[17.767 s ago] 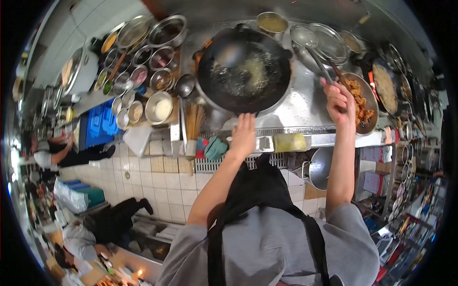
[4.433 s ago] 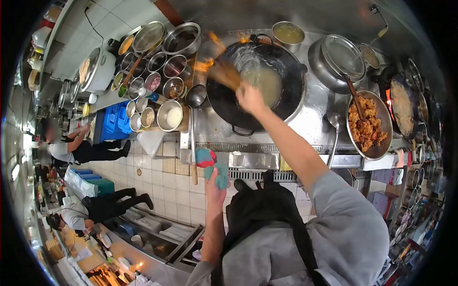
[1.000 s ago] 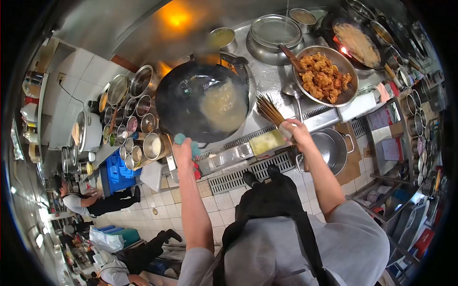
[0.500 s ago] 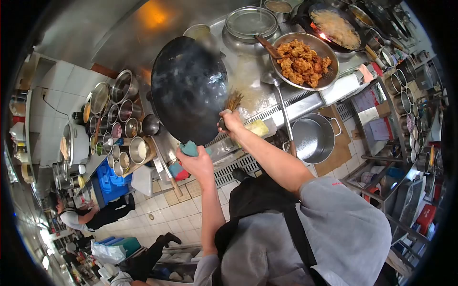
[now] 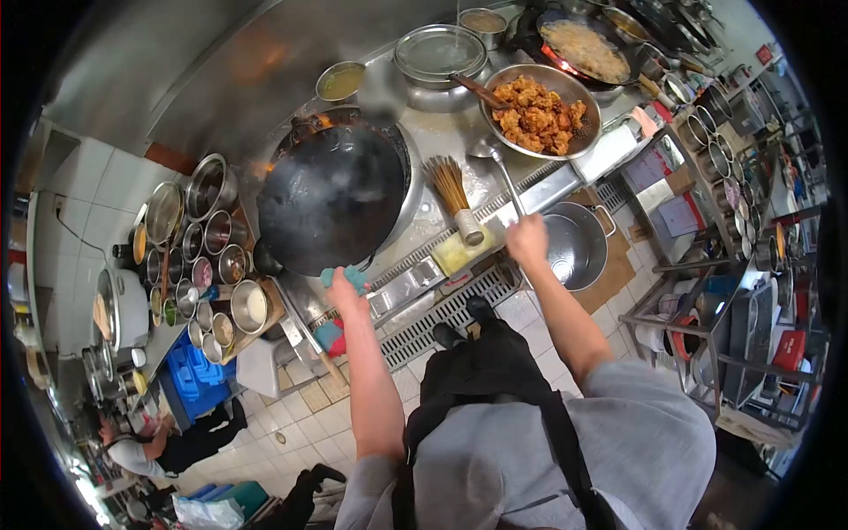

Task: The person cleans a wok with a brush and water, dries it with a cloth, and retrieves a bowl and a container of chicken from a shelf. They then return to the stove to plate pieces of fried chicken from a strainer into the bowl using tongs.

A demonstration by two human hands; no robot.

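Note:
A dark, steaming wok (image 5: 329, 201) sits over the left burner, with flames showing behind its rim. My left hand (image 5: 346, 293) is closed round a teal cloth (image 5: 353, 278) at the wok's near edge. Over the handle of a long metal ladle (image 5: 502, 163) my right hand (image 5: 527, 240) is closed, the ladle's bowl resting on the steel counter. The bamboo brush (image 5: 452, 193) lies between the wok and the ladle, its bristles pointing away from me. Fried pieces fill a perforated bowl (image 5: 594, 132) beyond the ladle.
A second wok (image 5: 585, 51) with bubbling food stands at the back right. An empty pot (image 5: 574, 246) is below my right forearm. Many metal containers (image 5: 233, 263) crowd the left side. A co-worker (image 5: 146, 450) stands at the lower left. A shelf rack (image 5: 715, 336) is at the right.
The wok has come down from a raised tilt onto the burner. My right hand has let go of the brush, now lying on the counter, and moved right to the ladle.

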